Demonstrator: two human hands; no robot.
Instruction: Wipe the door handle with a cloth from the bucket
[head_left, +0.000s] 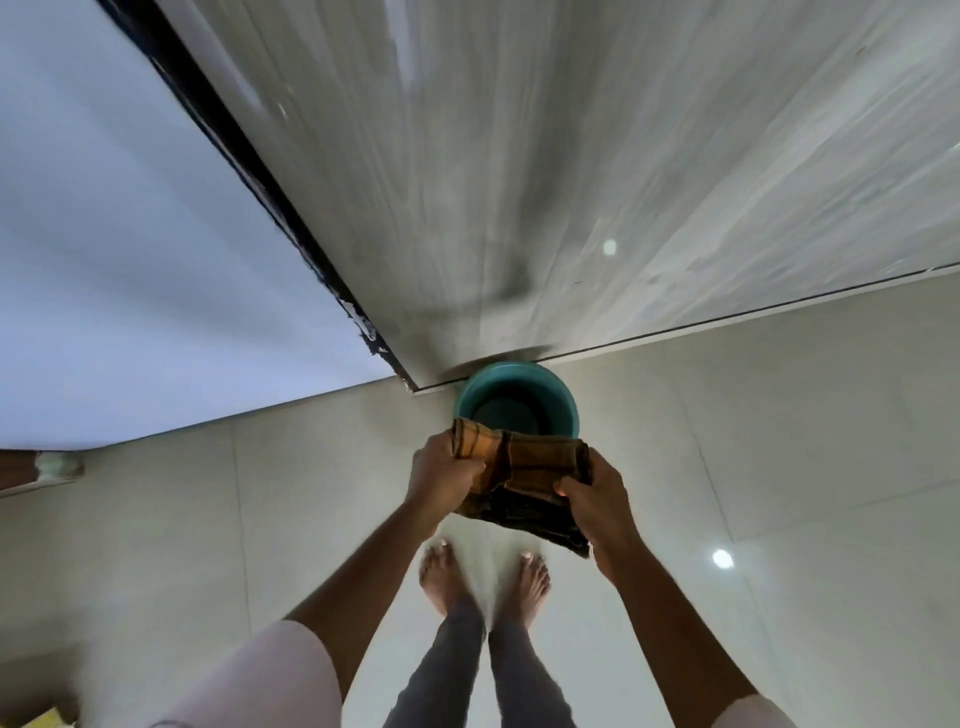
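A brown and orange checked cloth (524, 467) is bunched between both my hands, held just above and in front of a teal bucket (470, 392). My left hand (441, 478) grips its left end and my right hand (597, 499) grips its right end. A darker lower part of the cloth hangs below my hands. The bucket stands on the floor at the foot of a grey wood-grain door (545, 156). No door handle is in view.
A white wall (104, 234) with a dark door frame edge (249, 171) lies to the left. Pale floor tiles (779, 467) spread around my bare feet (485, 582). A small object sits at the far left edge (47, 467).
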